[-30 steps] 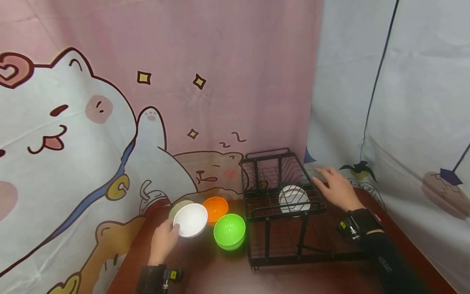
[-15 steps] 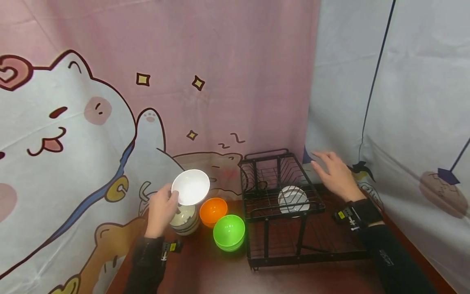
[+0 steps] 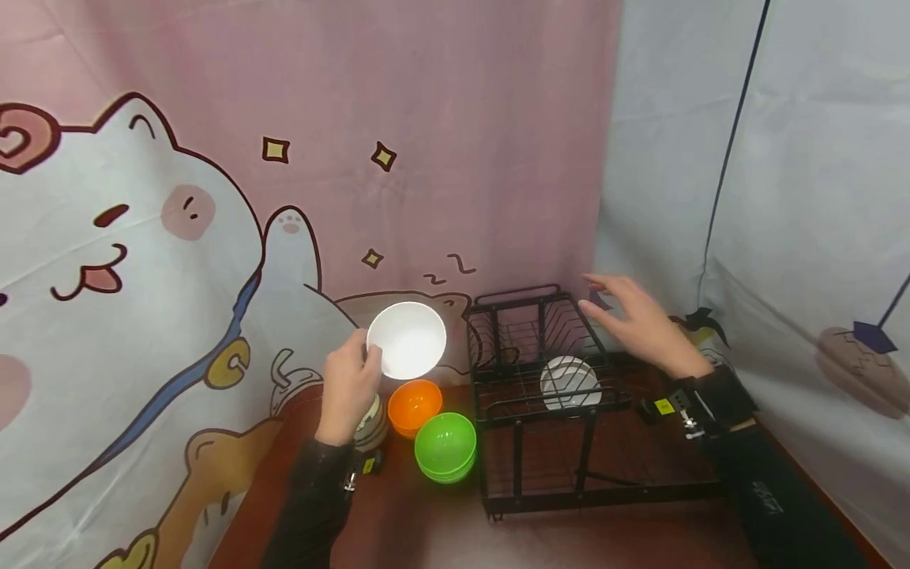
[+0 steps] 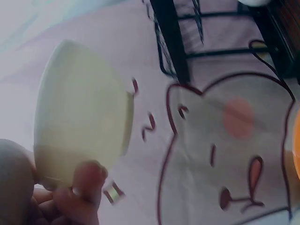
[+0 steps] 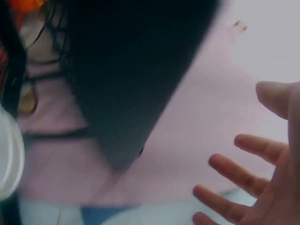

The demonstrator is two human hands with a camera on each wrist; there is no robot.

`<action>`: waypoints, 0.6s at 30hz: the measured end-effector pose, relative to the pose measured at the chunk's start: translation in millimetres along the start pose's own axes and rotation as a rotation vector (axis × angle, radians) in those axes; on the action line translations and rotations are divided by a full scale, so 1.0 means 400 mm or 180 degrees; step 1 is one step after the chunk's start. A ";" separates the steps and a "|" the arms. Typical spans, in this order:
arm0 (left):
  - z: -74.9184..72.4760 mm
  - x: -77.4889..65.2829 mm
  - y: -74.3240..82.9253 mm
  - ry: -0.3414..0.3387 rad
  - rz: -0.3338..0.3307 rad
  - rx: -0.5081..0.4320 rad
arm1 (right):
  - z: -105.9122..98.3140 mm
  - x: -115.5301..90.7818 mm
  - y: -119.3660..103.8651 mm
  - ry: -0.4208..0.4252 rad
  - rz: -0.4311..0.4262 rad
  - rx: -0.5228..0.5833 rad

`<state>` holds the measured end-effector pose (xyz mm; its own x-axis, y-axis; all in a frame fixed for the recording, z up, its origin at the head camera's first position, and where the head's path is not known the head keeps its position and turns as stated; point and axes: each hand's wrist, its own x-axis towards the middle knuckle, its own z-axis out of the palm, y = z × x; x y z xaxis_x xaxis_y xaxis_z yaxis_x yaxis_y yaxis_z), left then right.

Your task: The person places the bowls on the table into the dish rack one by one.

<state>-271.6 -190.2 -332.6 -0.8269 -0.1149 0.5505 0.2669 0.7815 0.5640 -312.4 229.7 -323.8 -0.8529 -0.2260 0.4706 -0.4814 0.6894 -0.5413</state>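
Observation:
A white bowl (image 3: 407, 341) is pinched at its left rim by my left hand (image 3: 350, 389), thumb on the inner side. It hangs tilted in the air above the other bowls; the left wrist view shows the outside of the bowl (image 4: 82, 112) with fingertips on its base side. My right hand (image 3: 643, 328) hovers beside the upper right side of the black dish rack (image 3: 550, 412), fingers spread and holding nothing. In the right wrist view the fingers of that hand (image 5: 262, 173) are apart from the rack. White bowls (image 3: 570, 384) sit on the rack's upper tier.
Stacked green bowls (image 3: 445, 447) stand left of the rack. Behind them is an orange bowl (image 3: 415, 408). Patterned grey bowls (image 3: 371, 431) are partly hidden by my left hand. A cartoon-printed curtain (image 3: 426, 158) hangs behind the reddish-brown table (image 3: 412, 529).
The white bowl has been raised from the patterned bowls, then carried right, in my left hand. My right hand has risen and shifted slightly left.

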 end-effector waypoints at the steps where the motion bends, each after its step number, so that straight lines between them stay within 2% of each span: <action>1: 0.007 0.001 0.019 0.0044 0.0100 0.0033 | 0.000 0.002 -0.019 -0.0054 -0.0039 0.0036; 5: 0.035 -0.005 0.085 0.0097 0.0404 0.0035 | 0.014 0.006 -0.098 -0.0279 -0.0209 0.0101; 11: 0.068 -0.027 0.162 0.0022 0.0642 -0.0225 | 0.055 0.013 -0.210 -0.0535 -0.0351 0.0078; 16: 0.085 -0.055 0.203 0.0032 0.0939 -0.0235 | 0.099 0.008 -0.264 -0.0510 -0.0477 0.0015; 18: 0.089 -0.065 0.214 0.0021 0.1009 -0.0237 | 0.110 0.001 -0.271 -0.0479 -0.0412 0.0108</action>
<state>-244.7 -98.6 -320.6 -0.6937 0.1229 0.7097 0.5463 0.7320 0.4072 -269.7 124.6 -295.5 -0.8028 -0.4134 0.4298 -0.5934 0.6248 -0.5075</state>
